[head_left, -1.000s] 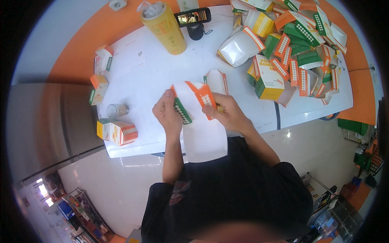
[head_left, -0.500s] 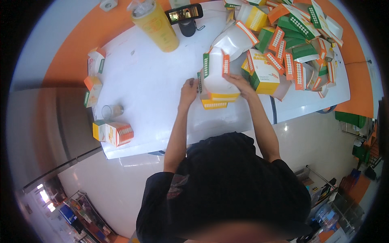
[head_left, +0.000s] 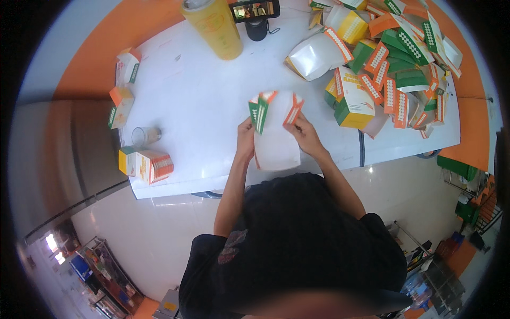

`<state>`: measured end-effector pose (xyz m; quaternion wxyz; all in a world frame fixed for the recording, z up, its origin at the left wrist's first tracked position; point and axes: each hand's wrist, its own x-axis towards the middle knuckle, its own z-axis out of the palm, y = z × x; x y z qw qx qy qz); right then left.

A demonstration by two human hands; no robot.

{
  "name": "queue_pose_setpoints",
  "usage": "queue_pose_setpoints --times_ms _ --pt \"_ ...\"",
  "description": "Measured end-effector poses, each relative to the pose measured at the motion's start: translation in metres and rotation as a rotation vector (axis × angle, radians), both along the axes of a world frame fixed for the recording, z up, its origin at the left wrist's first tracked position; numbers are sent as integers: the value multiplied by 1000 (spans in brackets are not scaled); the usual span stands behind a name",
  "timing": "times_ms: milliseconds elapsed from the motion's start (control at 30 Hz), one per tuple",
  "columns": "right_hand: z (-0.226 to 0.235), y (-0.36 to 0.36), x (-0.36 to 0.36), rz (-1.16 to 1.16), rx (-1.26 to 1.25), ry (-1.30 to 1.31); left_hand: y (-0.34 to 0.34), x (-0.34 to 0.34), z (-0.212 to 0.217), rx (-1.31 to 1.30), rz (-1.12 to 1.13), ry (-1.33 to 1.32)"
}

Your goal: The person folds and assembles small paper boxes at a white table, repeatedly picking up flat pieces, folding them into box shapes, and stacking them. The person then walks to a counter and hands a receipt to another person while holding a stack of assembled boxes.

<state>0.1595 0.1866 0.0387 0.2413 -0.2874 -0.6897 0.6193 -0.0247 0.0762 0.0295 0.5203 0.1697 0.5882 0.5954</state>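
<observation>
A paper food carton [head_left: 277, 146] with a white inside and green and orange printed flaps is held between my hands, just over the table's near edge. My left hand [head_left: 245, 139] grips its left side below the green flap. On the opposite side, my right hand [head_left: 304, 134] has the fingers closed on the edge by the orange flap. The carton's underside is turned away from view. Beyond it, a loose white-lined carton [head_left: 316, 57] with an orange edge rests on the table.
A large heap of cartons [head_left: 396, 69] covers the table's right side. At the back stand a yellow cup [head_left: 215, 32] and a phone on a stand [head_left: 256, 10]. Along the left lie a clear glass [head_left: 146, 135], a stack of nested cartons [head_left: 154, 166] and several single cartons.
Both hands have drawn the carton nearer my body and tilted it, so its yellow lower edge no longer shows. My left hand now grips its side. The view has shifted slightly.
</observation>
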Motion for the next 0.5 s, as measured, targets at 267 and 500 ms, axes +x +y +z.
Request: queue_pose_setpoints --times_ms 267,500 --pt "0 -37 12 -26 -204 -244 -48 23 10 68 -93 158" --pt "-13 -44 6 55 -454 -88 -52 1 56 -213 -299 136"
